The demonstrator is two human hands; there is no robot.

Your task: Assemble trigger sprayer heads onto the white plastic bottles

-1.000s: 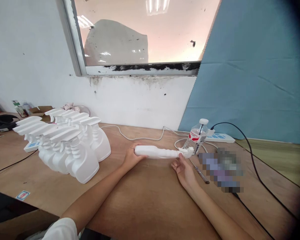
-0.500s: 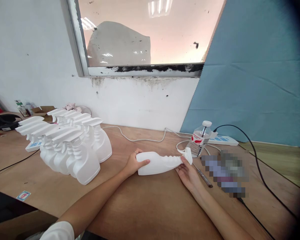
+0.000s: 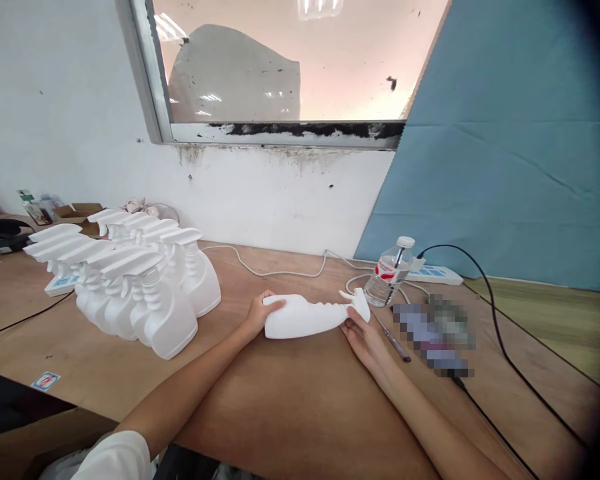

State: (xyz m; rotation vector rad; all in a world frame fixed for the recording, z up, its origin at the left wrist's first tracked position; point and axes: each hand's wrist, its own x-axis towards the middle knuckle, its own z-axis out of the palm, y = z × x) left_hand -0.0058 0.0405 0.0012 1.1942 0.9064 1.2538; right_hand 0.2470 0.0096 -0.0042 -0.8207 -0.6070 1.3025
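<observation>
You are holding a white spray bottle point(image 3: 300, 318) sideways over the counter point(image 3: 280, 413), the fingers of your left hand point(image 3: 256, 315) grasping its base at nine o'clock and the fingers of your right hand point(image 3: 366, 339) grasping its neck by the spray head point(image 3: 362, 305) at three o'clock. From it, a clear water bottle point(image 3: 389, 273) is standing near at two o'clock, while rows of matching bottles point(image 3: 173, 328) are standing well apart between nine and ten o'clock

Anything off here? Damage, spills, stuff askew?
Yes: the grey metal window frame has ragged black patches along its bottom edge, and the white painted wall below is stained, so both look worn. No spill shows. One white plastic spray bottle is sideways, but held between left hand and right hand. Pixelation hides one patch.
</observation>
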